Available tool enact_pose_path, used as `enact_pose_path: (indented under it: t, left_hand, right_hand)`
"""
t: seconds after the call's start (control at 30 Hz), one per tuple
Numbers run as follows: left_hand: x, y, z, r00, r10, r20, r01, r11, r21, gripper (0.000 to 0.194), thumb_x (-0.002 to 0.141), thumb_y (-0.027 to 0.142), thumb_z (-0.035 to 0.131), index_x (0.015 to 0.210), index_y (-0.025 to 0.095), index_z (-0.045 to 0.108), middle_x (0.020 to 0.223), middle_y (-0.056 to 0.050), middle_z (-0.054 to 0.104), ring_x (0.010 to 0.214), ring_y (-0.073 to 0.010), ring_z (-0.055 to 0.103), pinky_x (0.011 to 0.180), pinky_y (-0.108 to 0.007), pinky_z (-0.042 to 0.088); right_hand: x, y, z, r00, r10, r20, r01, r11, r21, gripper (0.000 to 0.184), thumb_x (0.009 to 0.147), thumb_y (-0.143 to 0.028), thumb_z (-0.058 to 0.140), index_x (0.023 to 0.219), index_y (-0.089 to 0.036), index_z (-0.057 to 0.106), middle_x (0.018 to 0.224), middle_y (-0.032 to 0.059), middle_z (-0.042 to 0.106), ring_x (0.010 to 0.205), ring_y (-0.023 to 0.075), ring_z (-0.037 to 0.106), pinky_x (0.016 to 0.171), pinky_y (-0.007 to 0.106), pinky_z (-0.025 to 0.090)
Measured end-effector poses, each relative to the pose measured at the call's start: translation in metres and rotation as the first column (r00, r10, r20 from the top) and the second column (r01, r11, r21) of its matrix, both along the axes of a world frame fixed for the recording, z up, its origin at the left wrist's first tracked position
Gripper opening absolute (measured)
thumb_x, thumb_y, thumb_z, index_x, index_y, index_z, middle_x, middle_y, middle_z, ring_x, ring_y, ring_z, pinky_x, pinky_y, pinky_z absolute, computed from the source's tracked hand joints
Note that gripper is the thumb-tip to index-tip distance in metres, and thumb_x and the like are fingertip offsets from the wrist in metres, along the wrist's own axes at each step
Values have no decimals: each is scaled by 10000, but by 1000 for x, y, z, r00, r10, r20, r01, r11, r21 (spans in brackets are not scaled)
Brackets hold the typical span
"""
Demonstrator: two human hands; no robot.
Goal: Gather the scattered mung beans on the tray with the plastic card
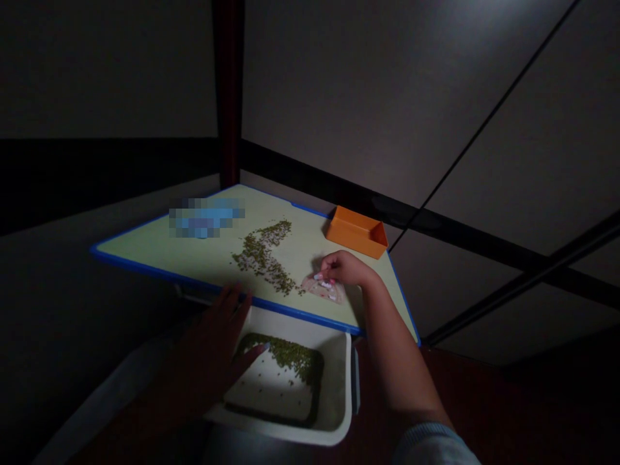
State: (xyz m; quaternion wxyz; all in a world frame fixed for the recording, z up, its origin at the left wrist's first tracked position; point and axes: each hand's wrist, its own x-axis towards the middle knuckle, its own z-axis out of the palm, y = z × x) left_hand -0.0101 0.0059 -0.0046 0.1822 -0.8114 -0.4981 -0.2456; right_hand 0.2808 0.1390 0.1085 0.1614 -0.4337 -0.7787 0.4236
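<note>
My right hand [341,267] rests on the pale table [159,248], fingers curled in a pinch over a small heap of whitish bits [323,289]; what the fingertips hold is too small to name. A spread of small green beans [264,255] lies on the table just left of that hand. My left hand [220,342] is open, fingers spread flat over the left rim of a white tray [339,387] below the table's front edge. More green beans [290,358] lie heaped in the tray's far part.
An orange rectangular box [357,231] stands at the table's far right corner. A blurred blue patch [207,217] lies at the table's far side. The table has a blue edge [145,268]. A dark post [228,90] rises behind it; the surroundings are dim.
</note>
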Motion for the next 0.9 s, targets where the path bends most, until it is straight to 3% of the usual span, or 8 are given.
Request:
enact_pose_path:
  t: [0.27,0.43,0.7,0.9]
  left_hand:
    - [3,0,7,998,32,60,-21,984,-177,838,848,695,341,1463,127,305,1546,-201,351,1443,-354,303,1057,-496,429]
    - [1,2,6,998,10,60,0,987,-158,837,845,689,361,1465,130,300,1533,-199,376,1443,-346,307,1075,-487,423]
    - [0,2,2,999,13,36,-9,995,-103,826,851,671,375,1459,115,309,1523,-209,388,1432,-351,327,1071,-471,421]
    - [0,2,4,998,11,56,-3,990,-144,834,844,678,382,1460,121,310,1534,-199,374,1439,-347,313,1084,-471,404]
  right_hand:
    - [4,-3,9,998,57,-33,-59,995,-78,358,647,-466,765,639,-139,620,527,-25,583,518,90,498,542,230,372]
    - [4,-5,10,988,152,42,-139,964,-227,383,604,-479,796,621,-143,613,524,-29,601,492,83,502,525,227,373]
    - [1,-6,9,987,146,69,-132,976,-173,349,628,-443,785,614,-144,605,519,-43,595,496,77,500,540,224,370]
    - [-1,-8,10,987,99,129,-80,986,-145,351,647,-443,773,588,-146,595,510,-30,613,476,82,513,516,218,383]
